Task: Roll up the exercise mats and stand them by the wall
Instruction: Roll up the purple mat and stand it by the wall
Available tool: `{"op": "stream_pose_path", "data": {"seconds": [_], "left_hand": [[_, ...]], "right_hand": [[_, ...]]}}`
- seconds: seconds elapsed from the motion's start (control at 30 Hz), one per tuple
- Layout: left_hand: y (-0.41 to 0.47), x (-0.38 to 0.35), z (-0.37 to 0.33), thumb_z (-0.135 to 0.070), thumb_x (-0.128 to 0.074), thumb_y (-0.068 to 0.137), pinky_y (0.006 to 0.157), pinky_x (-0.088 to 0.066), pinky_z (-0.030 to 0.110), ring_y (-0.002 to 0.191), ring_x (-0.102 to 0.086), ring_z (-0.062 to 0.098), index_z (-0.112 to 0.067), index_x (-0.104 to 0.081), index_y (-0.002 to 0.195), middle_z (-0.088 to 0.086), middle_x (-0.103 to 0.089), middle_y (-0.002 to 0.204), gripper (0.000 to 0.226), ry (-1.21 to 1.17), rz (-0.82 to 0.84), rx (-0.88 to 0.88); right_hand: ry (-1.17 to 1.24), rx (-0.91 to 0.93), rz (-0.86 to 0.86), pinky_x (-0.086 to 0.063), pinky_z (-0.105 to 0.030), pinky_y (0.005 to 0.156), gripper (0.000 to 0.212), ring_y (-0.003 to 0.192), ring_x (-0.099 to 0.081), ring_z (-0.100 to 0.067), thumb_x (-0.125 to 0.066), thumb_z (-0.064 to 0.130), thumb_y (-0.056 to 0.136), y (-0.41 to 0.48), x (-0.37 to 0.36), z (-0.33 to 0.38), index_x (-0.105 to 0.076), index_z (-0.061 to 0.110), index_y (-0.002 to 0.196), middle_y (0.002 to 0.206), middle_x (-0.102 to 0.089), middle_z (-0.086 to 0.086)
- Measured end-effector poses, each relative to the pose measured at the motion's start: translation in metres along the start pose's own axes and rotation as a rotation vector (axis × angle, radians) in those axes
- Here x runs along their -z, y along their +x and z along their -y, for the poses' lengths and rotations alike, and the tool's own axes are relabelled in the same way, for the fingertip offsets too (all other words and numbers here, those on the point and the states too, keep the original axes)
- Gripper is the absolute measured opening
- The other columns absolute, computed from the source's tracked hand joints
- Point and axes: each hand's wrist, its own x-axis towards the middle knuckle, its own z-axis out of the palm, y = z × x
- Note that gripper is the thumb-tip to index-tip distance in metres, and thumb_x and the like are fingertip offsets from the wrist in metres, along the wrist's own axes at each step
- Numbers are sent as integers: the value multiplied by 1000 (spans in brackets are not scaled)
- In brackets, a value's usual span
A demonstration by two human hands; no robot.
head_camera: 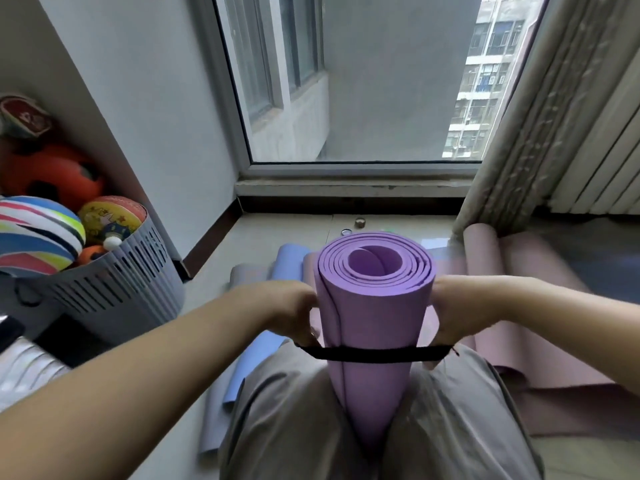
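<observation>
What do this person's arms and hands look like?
Left arm and right arm are bare, with no sleeves in view. Left hand and right hand wear no gloves, watch or bracelet, and no rings show on the visible parts. Trousers are loose and khaki.

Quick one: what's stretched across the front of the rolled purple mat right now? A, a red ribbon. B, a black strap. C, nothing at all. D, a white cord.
B: a black strap runs across the upright purple mat, and the left hand and right hand each grip one end of it.
</observation>
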Motion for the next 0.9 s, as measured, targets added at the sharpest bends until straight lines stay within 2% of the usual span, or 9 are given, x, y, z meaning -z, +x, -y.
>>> {"op": "stream_pose_path", "data": {"seconds": [0.13, 0.27, 0.33, 0.43, 0.5, 0.6, 0.73, 0.83, 0.9], "left_hand": [[10, -47, 5, -38, -75, 78, 86, -50, 31, 95, -65, 16, -23, -56, 123, -8, -69, 102, 51, -11, -86, -36], [19, -74, 5, -47, -73, 77, 85, -51, 34, 93, -65, 15, -22, -60, 115, -8, -70, 100, 47, 27, -87, -23], [23, -89, 4, -56, -73, 74, 83, -52, 35, 85, -63, 12, -27, -59, 117, -10, -69, 97, 54, 32, -68, -30], [31, -111, 7, -65, -71, 70, 82, -53, 35, 84, -61, 12, -36, -56, 120, -13, -66, 93, 60, 6, -20, 14], [37, -124, 6, -66, -72, 68, 81, -54, 38, 87, -63, 17, -34, -61, 112, -12, -64, 88, 55, -9, -5, 21], [40, -135, 6, -52, -78, 69, 80, -54, 38, 86, -61, 22, -31, -65, 101, -8, -60, 85, 41, -75, -58, -3], [48, -143, 20, -62, -72, 55, 80, -55, 39, 87, -63, 20, -34, -65, 98, -8, -67, 90, 52, -167, -72, -14], [51, -152, 28, -48, -71, 75, 73, -50, 34, 69, -47, 20, -17, -59, 83, 2, -59, 76, 34, -129, -81, 21], [47, -155, 29, -49, -62, 88, 66, -46, 32, 67, -38, 23, -13, -51, 71, 8, -50, 70, 41, -57, -106, 38]], "right_hand": [[104, 13, -128, -42, -22, 96, 94, 114, -51, -8, -76, 47, 60, 0, -49, -6, -29, 36, 141, 127, -55, 14], [38, 40, -207, -37, -27, 104, 101, 124, -48, -14, -66, 68, 56, 1, -86, -6, -32, 31, 144, 137, -49, 11], [54, 62, -175, -35, -25, 105, 102, 124, -46, -13, -66, 73, 56, 1, -101, -3, -35, 31, 144, 139, -48, 13], [111, 49, -136, -40, -32, 105, 104, 121, -48, -13, -60, 82, 49, 10, -121, -6, -39, 37, 141, 139, -48, 14], [122, 51, -104, -44, -34, 100, 91, 115, -51, -12, -64, 77, 52, 18, -139, -7, -46, 41, 134, 132, -53, 16], [159, 73, -137, -48, -34, 94, 72, 106, -56, -12, -70, 65, 57, 27, -155, -9, -56, 39, 123, 120, -60, 16], [130, 67, -201, -52, -34, 84, 64, 95, -58, -11, -69, 64, 59, 33, -156, -7, -56, 40, 117, 111, -62, 20], [2, 65, -228, -51, -30, 77, 52, 71, -53, -4, -65, 69, 69, 25, -147, -3, -59, 37, 109, 101, -65, 19], [-74, 48, -219, -50, -27, 73, 51, 68, -51, -4, -57, 73, 74, 20, -141, -6, -59, 30, 102, 94, -64, 16]]}}
